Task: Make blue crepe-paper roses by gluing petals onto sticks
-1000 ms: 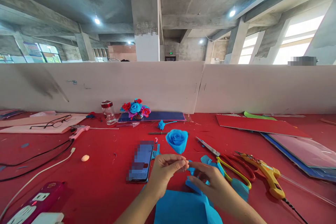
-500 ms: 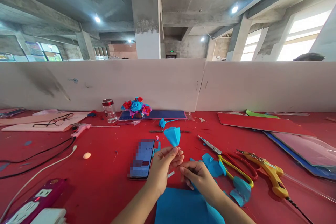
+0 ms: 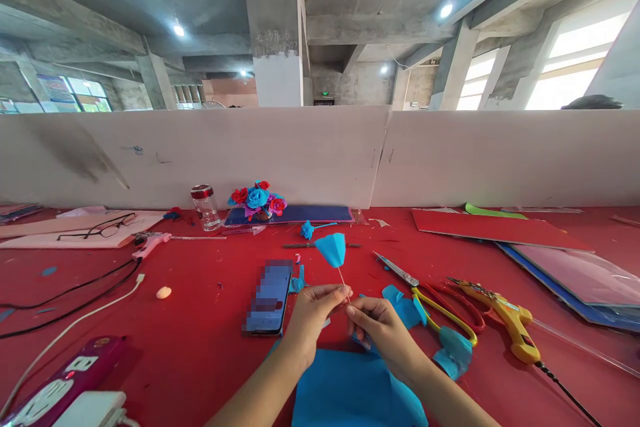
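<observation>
A blue paper petal (image 3: 332, 251) stands at the top of a thin stem (image 3: 341, 275), its wide end up. My left hand (image 3: 320, 307) pinches the stem below the petal. Close beside it, my right hand (image 3: 373, 321) has its thumb and fingers closed at the stem's lower end. A sheet of blue crepe paper (image 3: 350, 390) lies under my hands. Cut blue petals (image 3: 407, 307) lie to the right, near the scissors (image 3: 425, 293) with red and yellow handles. A finished small blue flower (image 3: 307, 230) on a stem lies further back.
A phone (image 3: 270, 297) lies left of my hands. The yellow glue gun (image 3: 505, 317) rests at right with its cord. A pink glue gun (image 3: 150, 245), power strip (image 3: 65, 383), glass jar (image 3: 205, 207) and paper flower bunch (image 3: 257, 200) are around. A white partition (image 3: 280, 153) bounds the table.
My left hand has slid down the stem away from the petal, so more stem shows. My right hand has come closer to it. The view has shifted slightly.
</observation>
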`<state>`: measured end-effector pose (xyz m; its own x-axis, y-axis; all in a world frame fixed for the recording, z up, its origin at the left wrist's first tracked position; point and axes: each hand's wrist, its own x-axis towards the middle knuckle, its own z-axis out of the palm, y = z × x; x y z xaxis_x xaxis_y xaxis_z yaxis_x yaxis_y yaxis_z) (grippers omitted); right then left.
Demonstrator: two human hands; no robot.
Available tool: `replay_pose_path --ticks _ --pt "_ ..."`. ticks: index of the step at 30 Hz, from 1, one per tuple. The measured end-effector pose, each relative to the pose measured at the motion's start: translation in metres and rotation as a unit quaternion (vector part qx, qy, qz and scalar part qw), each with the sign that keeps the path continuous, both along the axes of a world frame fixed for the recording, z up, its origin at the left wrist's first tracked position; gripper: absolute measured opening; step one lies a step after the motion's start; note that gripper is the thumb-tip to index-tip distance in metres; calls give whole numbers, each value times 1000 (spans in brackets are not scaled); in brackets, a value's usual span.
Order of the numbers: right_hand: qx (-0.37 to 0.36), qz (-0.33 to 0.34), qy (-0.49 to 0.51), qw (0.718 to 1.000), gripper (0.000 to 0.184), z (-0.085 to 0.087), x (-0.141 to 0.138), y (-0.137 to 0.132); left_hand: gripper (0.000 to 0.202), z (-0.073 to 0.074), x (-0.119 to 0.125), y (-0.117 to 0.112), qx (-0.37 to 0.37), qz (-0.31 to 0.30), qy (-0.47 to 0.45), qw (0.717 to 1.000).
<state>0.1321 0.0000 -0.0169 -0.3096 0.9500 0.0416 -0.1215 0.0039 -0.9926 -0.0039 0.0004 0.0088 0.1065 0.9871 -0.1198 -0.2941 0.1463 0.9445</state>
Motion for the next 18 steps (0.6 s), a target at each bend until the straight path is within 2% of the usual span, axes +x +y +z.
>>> replay_pose_path --ticks 6,13,16,18 --pt "-53 1 48 997 38 5 -3 -3 27 3 4 -1 53 -7 63 997" --pt "-65 15 48 997 38 4 -5 -4 26 9 2 -2 24 19 10 999" --pt "-56 32 43 997 40 2 -8 -5 27 10 1 0 8 29 8 1000" --pt "-58 38 22 997 42 2 -8 -5 27 9 0 0 23 21 22 999"
